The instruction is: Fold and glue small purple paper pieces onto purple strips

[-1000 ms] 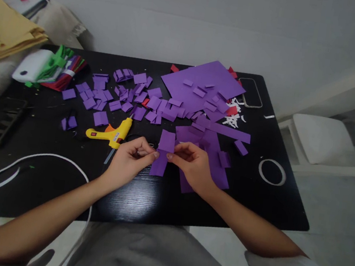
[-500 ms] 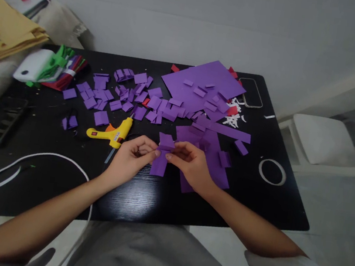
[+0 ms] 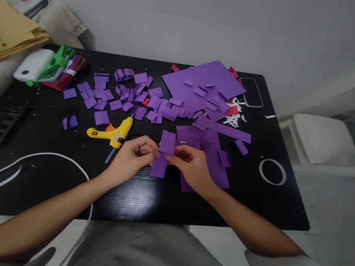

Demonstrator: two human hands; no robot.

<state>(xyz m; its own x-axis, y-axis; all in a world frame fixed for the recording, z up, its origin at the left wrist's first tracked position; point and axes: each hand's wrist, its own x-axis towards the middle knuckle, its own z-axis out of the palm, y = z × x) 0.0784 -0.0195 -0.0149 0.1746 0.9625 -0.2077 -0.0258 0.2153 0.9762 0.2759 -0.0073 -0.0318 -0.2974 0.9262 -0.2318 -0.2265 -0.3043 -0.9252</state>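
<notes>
A creased strip of purple paper (image 3: 159, 165) is held upright between my two hands, just above the black table. My left hand (image 3: 134, 155) pinches its left edge near the middle crease, thumb in front. On the opposite edge, my right hand (image 3: 189, 163) pinches it with thumb and fingers; some fingertips are hidden behind the paper. Left of my hands lies a yellow glue gun (image 3: 116, 135), with a clear glue stick poking out of its back. Under and beyond my right hand is a purple sheet (image 3: 218, 172) bearing small folded pieces.
Many folded purple pieces (image 3: 103, 96) spread over the far side of the black table (image 3: 235, 211). A larger purple sheet (image 3: 201, 77), a phone (image 3: 251, 93) and a tape ring (image 3: 272, 172) lie to the right. A white cable (image 3: 58, 155) curves across the left.
The upper part of the purple strip has opened out flatter and stands taller, where it was bent over at the crease before. Both hands stay in nearly the same place.
</notes>
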